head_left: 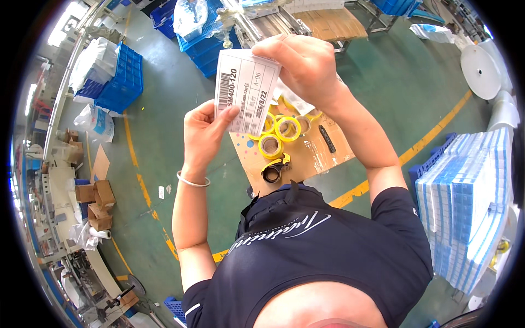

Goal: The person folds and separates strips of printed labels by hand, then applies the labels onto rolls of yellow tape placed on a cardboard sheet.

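In the head view, over a flat sheet of brown cardboard [327,161], a white rectangular label card with a barcode [245,90] is held up: the left hand [205,134] pinches its lower left edge, the right hand [302,63] its upper right corner (the card tilts slightly). Below lie yellow rolls of tape [288,138] and a slim black tool [327,139].

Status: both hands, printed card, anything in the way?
Left hand pinching lower left edge; right hand gripping upper right corner. White printed card, print in view, partly hides yellow tape rolls. No obstruction seen.
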Demonstrator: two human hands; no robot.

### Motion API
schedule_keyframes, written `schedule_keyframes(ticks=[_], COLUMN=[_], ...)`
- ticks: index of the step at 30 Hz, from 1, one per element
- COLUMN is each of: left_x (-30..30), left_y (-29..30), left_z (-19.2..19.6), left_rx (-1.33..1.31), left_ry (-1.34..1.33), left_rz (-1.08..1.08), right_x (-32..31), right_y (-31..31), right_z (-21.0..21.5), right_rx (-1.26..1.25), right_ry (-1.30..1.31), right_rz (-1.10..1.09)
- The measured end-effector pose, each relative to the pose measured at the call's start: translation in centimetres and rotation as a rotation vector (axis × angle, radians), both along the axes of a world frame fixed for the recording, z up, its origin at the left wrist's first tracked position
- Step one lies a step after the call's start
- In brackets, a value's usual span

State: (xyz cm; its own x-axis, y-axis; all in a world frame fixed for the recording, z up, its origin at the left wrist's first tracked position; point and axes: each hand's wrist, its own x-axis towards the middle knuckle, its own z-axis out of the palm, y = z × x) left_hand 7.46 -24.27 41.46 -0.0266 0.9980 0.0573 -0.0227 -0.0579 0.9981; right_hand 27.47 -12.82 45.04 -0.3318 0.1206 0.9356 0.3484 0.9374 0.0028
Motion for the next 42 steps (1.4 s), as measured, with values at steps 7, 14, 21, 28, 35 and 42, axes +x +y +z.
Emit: schedule_keyframes(ticks=[7,14,21,28,35,42], left_x=[-2.2,0.3,-0.6,-1.2,-2.1,-1.9], left_y=[-1.6,-0.1,3.1,4.3,4.5,0.7], left_z=[0.7,3.7,7.4,7.8,6.8,6.2], left_rx=[-0.119,0.773,0.727,0.828,0.851,1.022], left_ry=[0.108,-0.065,-0.133,-0.011,0.062,1.079], left_rz=[-0.235,0.088,0.519,0.530,0.548,0.358], right_x=[0.2,-1.5,-3.9,-3.8,-4.3,-3.2], right_y=[1.5,-0.5,-3.9,-4.3,-5.1,-4.8], right_z=[-1.1,-3.4,-6.1,-6.6,-6.8,-5.5], right_rx=[-0.089,-0.535,-1.066,-1.386,-1.409,-1.693], right_ry=[0.041,-0.056,-0.037,-0.202,0.150,0.086], right_rz=[-0.064,0.207,0.703,0.503,0.840,0.843])
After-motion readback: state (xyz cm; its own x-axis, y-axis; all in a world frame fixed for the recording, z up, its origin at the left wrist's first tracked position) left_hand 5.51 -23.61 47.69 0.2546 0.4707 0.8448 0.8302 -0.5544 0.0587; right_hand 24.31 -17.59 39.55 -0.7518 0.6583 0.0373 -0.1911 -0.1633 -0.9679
